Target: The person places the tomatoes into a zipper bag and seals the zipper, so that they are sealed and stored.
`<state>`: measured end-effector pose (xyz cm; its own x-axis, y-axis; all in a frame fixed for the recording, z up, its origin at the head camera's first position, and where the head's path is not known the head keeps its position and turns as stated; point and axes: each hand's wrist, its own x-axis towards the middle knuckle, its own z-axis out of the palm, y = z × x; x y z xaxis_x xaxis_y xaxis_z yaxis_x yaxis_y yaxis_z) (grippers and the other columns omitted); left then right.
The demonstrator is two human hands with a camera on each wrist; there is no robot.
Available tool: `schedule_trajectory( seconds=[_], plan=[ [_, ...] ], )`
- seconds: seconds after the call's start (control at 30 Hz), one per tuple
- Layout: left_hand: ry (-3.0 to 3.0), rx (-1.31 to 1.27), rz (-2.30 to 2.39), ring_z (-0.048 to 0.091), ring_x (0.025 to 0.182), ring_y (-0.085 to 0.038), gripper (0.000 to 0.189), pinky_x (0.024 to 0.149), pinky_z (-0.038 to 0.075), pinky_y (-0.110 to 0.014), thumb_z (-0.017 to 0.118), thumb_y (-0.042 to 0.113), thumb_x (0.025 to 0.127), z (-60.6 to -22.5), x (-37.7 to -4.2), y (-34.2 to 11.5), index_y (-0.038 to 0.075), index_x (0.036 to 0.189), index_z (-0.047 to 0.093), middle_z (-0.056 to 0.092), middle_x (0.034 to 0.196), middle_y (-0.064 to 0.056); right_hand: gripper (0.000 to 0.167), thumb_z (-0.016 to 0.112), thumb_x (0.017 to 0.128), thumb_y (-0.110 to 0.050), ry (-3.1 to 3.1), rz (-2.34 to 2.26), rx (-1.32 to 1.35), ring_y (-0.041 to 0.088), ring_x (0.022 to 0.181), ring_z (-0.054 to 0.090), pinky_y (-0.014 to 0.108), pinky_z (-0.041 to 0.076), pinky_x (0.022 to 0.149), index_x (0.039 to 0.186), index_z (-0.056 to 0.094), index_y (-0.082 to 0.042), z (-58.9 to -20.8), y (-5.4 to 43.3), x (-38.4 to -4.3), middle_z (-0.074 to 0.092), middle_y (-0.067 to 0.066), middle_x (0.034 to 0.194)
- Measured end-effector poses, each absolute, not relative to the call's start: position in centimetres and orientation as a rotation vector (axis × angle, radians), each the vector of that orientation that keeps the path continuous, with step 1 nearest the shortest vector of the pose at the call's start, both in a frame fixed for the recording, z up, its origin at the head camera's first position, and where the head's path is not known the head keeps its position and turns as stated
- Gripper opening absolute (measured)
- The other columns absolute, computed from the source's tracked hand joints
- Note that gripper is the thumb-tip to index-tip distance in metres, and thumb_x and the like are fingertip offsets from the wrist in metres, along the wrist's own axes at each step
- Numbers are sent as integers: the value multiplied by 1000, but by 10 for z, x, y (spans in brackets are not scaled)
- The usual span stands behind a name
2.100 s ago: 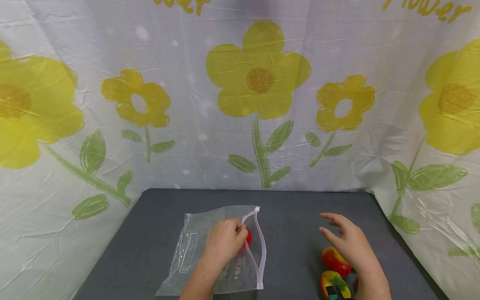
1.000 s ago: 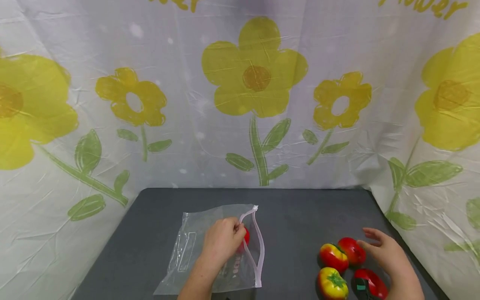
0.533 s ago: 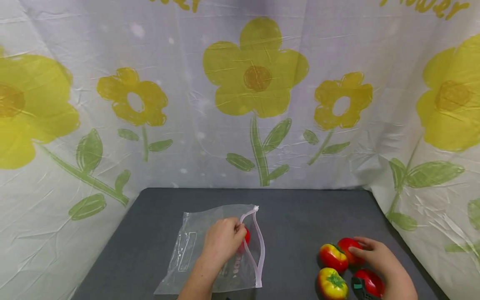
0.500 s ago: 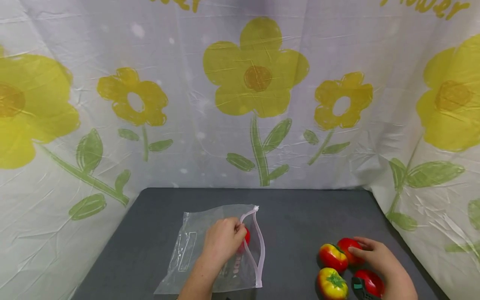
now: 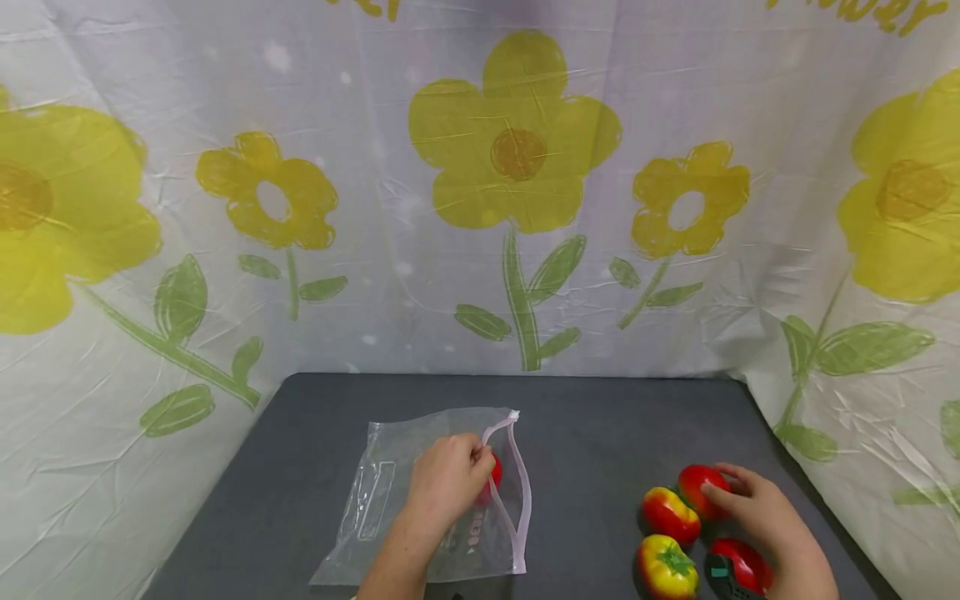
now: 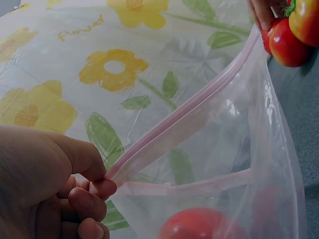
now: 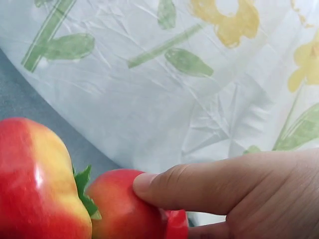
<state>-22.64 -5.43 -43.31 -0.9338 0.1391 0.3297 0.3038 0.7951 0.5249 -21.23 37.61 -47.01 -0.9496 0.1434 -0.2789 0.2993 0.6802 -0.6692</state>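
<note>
My left hand pinches the pink zip edge of a clear plastic zip bag, holding its mouth apart. The bag lies on the table with its mouth facing right. Inside it sits a round red fruit, partly hidden behind the hand in the head view. On the right, my right hand grips another round red fruit, thumb pressed on its near side in the right wrist view. Beside that fruit is a red-and-yellow one with a green leafy top, shaped like a bell pepper.
A yellow fruit with a green star-shaped top lies nearest the front edge. Another red fruit is half covered by the right wrist and its black strap device. A flower-print sheet surrounds the dark table.
The right hand moved right from over the fruits, then came back and took hold of the far red fruit, which has just tilted and shifted slightly up. The left hand and bag stayed put.
</note>
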Motion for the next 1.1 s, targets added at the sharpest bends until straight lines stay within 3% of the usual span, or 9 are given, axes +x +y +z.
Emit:
schedule_trajectory(
  seconds=[0.27, 0.47, 0.7, 0.77, 0.97, 1.1],
  plan=[
    [-2698, -349, -862, 34, 50, -9, 36, 47, 29, -29, 63, 17, 89, -433, -226, -54, 18, 59, 43, 35, 53, 9, 91, 63, 96, -55, 2733, -1178, 365, 56, 128, 43, 65, 41, 101, 146, 35, 15, -456, 369, -210, 41, 41, 144],
    [-2707, -346, -867, 35, 50, -9, 36, 47, 29, -29, 62, 17, 89, -433, -226, -55, 18, 59, 43, 36, 53, 8, 92, 61, 95, -61, 2754, -1237, 354, 54, 131, 45, 64, 43, 100, 151, 35, 7, -443, 363, -208, 39, 37, 149],
    [-2707, -341, -874, 35, 50, -9, 37, 47, 29, -29, 62, 17, 89, -433, -227, -55, 18, 58, 43, 35, 53, 8, 83, 62, 98, -52, 2767, -1340, 242, 53, 136, 43, 64, 42, 101, 155, 34, 1, -427, 347, -201, 39, 34, 152],
    [-2707, -341, -878, 34, 50, -9, 37, 47, 28, -28, 62, 17, 89, -433, -227, -55, 18, 58, 42, 35, 53, 8, 79, 63, 99, -48, 2774, -1379, 208, 52, 135, 45, 60, 45, 100, 156, 34, -1, -424, 339, -199, 41, 33, 151],
    [-2720, -338, -881, 35, 49, -9, 36, 47, 29, -28, 63, 17, 90, -432, -226, -54, 18, 58, 44, 36, 53, 7, 70, 68, 98, -38, 2790, -1463, 93, 41, 124, 56, 31, 53, 85, 151, 40, -2, -418, 314, -199, 55, 26, 140],
    [-2721, -333, -874, 36, 50, -10, 36, 47, 30, -28, 63, 17, 90, -431, -226, -54, 18, 59, 45, 37, 53, 7, 66, 72, 96, -35, 2743, -1528, 51, 37, 121, 59, 27, 53, 83, 144, 44, -1, -413, 296, -200, 58, 21, 135]
  ],
)
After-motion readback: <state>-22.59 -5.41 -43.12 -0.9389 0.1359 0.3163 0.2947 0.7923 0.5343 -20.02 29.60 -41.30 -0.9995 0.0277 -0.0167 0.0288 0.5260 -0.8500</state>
